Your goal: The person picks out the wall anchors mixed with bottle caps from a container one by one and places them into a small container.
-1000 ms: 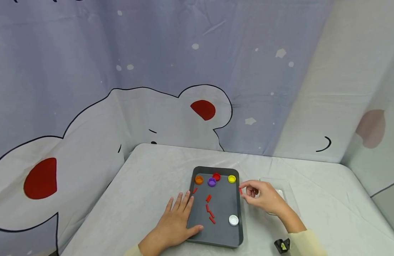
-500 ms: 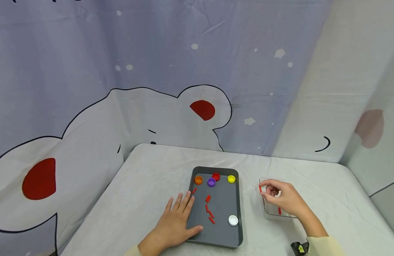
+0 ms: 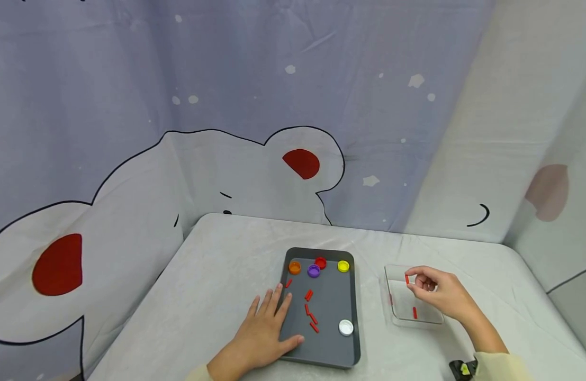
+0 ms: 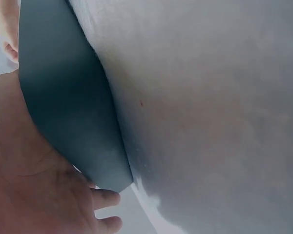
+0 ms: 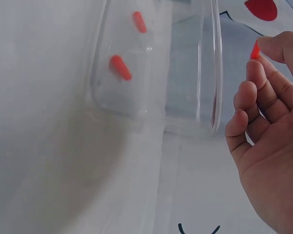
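My right hand (image 3: 445,293) pinches a small red stick (image 3: 407,279) between thumb and forefinger, above a clear plastic box (image 3: 418,321). In the right wrist view, a red stick (image 5: 120,67) and another red stick (image 5: 139,22) lie inside the box. My left hand (image 3: 259,333), fingers spread, rests on the left edge of a dark grey tray (image 3: 331,349). Several red sticks (image 3: 314,318) are scattered in the tray's left and middle. In the left wrist view, the left palm (image 4: 34,180) lies along the tray's outer wall (image 4: 73,102).
Orange (image 3: 295,268), purple (image 3: 314,271), red (image 3: 321,262) and yellow (image 3: 343,266) round caps sit at the tray's far end. A white cap (image 3: 346,327) lies near its right front. A pale cloth (image 3: 226,254) covers the table, and a printed curtain (image 3: 254,79) hangs behind.
My right hand has carried the red stick from the tray's right edge rightward to over the clear box. The left hand and tray have stayed nearly still.
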A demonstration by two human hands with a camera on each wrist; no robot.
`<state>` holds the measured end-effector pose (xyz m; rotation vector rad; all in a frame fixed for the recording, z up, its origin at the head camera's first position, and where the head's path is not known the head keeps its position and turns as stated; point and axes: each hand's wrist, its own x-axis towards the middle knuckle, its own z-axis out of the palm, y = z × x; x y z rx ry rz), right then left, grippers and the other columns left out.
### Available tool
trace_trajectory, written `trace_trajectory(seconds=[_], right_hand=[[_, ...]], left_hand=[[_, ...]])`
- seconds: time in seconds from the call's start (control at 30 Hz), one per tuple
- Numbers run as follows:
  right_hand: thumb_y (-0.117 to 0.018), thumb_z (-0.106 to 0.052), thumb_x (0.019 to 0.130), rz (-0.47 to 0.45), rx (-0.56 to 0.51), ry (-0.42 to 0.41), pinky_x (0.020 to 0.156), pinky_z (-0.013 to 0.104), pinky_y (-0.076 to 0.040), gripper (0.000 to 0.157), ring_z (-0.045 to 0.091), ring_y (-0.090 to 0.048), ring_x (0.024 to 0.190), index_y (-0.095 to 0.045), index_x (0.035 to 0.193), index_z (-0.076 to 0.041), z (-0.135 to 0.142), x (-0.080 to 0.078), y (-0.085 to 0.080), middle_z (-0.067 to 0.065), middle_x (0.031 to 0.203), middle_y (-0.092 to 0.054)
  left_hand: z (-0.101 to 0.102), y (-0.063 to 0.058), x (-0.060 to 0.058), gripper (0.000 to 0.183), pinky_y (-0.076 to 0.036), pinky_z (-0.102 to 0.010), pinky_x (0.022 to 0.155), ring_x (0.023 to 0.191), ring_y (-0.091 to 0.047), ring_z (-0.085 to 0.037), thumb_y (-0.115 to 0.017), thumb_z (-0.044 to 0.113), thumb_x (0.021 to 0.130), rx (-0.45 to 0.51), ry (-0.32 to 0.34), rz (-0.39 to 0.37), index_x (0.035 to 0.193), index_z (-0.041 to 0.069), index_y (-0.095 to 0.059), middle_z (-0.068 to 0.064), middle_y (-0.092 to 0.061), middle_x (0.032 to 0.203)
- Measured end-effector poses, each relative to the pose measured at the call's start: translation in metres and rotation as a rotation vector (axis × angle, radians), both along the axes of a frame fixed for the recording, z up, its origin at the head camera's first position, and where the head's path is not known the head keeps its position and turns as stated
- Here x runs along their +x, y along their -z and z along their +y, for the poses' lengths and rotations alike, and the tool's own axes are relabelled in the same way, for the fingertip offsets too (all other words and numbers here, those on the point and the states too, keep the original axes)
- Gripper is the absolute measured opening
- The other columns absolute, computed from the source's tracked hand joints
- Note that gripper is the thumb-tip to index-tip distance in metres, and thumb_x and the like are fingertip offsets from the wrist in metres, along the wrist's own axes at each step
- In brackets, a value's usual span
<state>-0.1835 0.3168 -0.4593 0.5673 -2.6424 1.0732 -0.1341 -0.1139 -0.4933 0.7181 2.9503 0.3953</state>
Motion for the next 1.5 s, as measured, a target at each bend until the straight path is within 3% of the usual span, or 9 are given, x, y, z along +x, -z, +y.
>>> trace_trajectory(seconds=[0.53,0.83,1.2,1.5], right_hand=[[-0.073,-0.004,0.088,-0.052,0.028,0.031,0.06,0.022,-0.044,0.024,0.004,-0.053,0.065,-0.073,0.111,-0.009,0.014,0.0,0.003,-0.014,0.071,-0.056],[-0.073,-0.003,0.088,-0.039,0.01,0.031,0.061,0.022,-0.045,0.025,0.004,-0.053,0.066,-0.073,0.112,-0.009,0.003,-0.001,0.005,-0.014,0.071,-0.056],[-0.075,-0.004,0.088,-0.037,-0.024,-0.134,0.06,0.023,-0.046,0.025,0.003,-0.051,0.065,-0.074,0.111,-0.013,-0.063,-0.009,0.001,-0.016,0.07,-0.056],[-0.076,-0.011,0.089,-0.091,-0.054,-0.293,0.062,0.024,-0.047,0.024,0.002,-0.053,0.068,-0.073,0.113,-0.011,-0.105,-0.014,0.004,-0.013,0.074,-0.058]], left_hand=[[0.0,0.004,-0.001,0.094,-0.018,-0.063,0.118,0.152,-0.022,-0.041,-0.048,0.073,0.093,-0.021,-0.006,0.01,0.16,0.01,-0.032,-0.018,-0.016,0.168],[0.0,0.001,0.0,0.094,-0.018,-0.063,0.118,0.152,-0.022,-0.041,-0.049,0.073,0.093,-0.018,-0.006,0.01,0.16,0.009,-0.031,-0.018,-0.017,0.168],[0.0,0.002,-0.001,0.095,-0.016,-0.063,0.119,0.153,-0.019,-0.04,-0.047,0.074,0.093,-0.025,-0.008,-0.012,0.161,0.01,-0.029,-0.018,-0.015,0.168],[0.0,0.002,-0.001,0.095,-0.017,-0.063,0.119,0.153,-0.019,-0.039,-0.046,0.074,0.093,-0.038,-0.012,-0.004,0.161,0.01,-0.029,-0.017,-0.015,0.168]])
